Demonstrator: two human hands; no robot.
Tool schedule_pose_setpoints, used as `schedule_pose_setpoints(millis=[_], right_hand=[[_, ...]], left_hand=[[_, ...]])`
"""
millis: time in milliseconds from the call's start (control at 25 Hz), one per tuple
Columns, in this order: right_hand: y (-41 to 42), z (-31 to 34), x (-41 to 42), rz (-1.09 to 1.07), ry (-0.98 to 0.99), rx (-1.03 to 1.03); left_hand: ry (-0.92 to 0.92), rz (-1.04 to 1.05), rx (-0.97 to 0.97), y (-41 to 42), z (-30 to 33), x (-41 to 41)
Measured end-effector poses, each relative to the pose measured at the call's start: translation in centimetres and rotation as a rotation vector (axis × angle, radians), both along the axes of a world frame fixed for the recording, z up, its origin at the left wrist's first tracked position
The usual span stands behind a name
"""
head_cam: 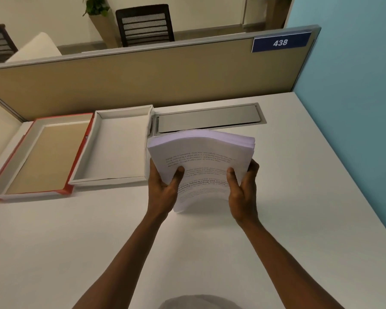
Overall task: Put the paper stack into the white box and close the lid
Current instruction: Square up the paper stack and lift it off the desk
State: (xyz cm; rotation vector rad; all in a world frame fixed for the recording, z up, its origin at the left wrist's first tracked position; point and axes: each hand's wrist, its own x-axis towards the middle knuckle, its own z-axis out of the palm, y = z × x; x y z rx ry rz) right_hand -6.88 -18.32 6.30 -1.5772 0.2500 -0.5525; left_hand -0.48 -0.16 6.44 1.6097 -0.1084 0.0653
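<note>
White box (112, 148) lies open beside the held paper stack (201, 166).

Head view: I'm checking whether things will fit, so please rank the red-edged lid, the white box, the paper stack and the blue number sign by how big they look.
1. Red-edged lid and white box: look about alike, so not ranked.
2. Paper stack, held up nearer the camera by the left hand and right hand, so its size is flattered.
3. Blue number sign, farthest away.

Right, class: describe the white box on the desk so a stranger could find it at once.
Start at the tan partition along the desk's far edge. Just below it two shallow open trays lie side by side. The white box is the right one, white inside, whereas the lid has red sides and a brown inside.
</note>
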Motion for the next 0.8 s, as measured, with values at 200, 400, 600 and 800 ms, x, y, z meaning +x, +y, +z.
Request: schedule_pose_setpoints(millis=[200, 400, 600, 800], right_hand=[[0.0, -0.4, 1.0, -0.028, 0.044, 0.097], [0.2, 0.0, 0.9, -0.034, 0.004, 0.133], [-0.3, -1.0, -0.9, 0.004, 0.051, 0.031], [-0.6, -1.4, -1.3, 0.041, 0.093, 0.054]], left_hand=[[0.023, 0.001, -0.01, 0.0, -0.9, -0.5], [-0.012, 0.015, 0.029, 0.0, -0.7, -0.5], [0.011, -0.038, 0.12, 1.1, -2.9, -1.6], [0.057, -0.033, 0.129, 1.0, -3.7, -2.1]])
